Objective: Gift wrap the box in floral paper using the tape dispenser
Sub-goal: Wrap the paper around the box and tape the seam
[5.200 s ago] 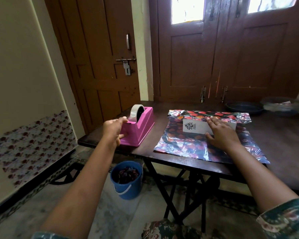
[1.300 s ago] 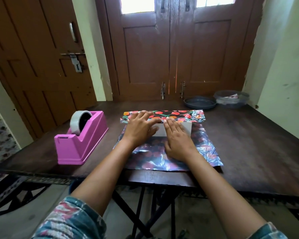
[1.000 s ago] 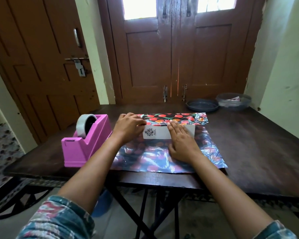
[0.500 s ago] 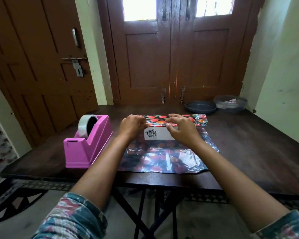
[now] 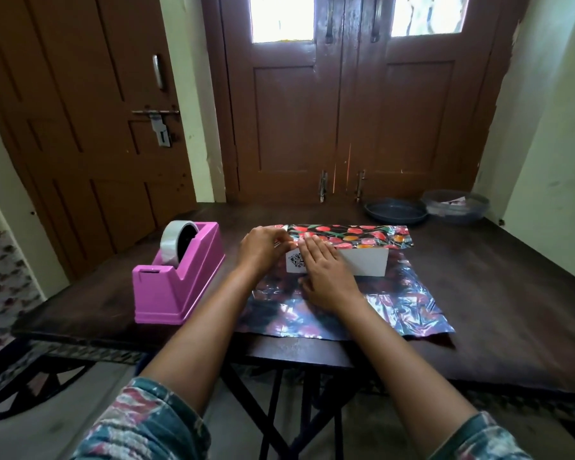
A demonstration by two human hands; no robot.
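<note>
We see the white box [image 5: 362, 265] lying on the floral paper [image 5: 395, 303] mid-table [image 5: 495, 293], the paper's far edge folded up over it. The left hand [image 5: 261, 250] pinches that edge at the box's left end; the right hand [image 5: 326, 273] presses flat, fingers open, on the box. The dispenser [image 5: 176, 280] stands just left of the paper. Bare table lies open to the right.

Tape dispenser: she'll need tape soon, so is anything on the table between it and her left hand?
Nothing visible: only bare table separates the tape dispenser from the left hand.
</note>
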